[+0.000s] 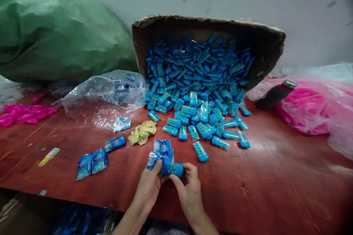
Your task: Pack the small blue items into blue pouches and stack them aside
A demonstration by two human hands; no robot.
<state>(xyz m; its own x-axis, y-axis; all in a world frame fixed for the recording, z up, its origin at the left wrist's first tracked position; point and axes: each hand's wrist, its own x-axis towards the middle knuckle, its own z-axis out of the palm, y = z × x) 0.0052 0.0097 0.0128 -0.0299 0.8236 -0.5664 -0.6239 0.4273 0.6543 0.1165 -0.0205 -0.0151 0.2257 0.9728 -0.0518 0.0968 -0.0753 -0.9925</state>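
My left hand [149, 187] is closed, its thumb pressing on a shiny blue printed packet [152, 158]. Between the fingertips of my right hand [191, 189] is the blue end of a small clear tube [174, 169] with turquoise beads inside. The tube's other end meets the packet at my left hand; whether it is inside the packet I cannot tell. More blue packets [162, 144] show just beyond my fingers, partly hidden. A loose beaded tube [200, 151] lies to the right, beside a rubber band [209, 168].
A torn cardboard box [275, 44] on its side spills many beaded tubes [198, 69] onto the red table [261, 183]. Several filled packets [99, 161], a crumpled yellowish cloth [142, 132] and a clear bag [82, 99] lie left. A dark bottle [273, 95] and pink bag [306, 110] stand right.
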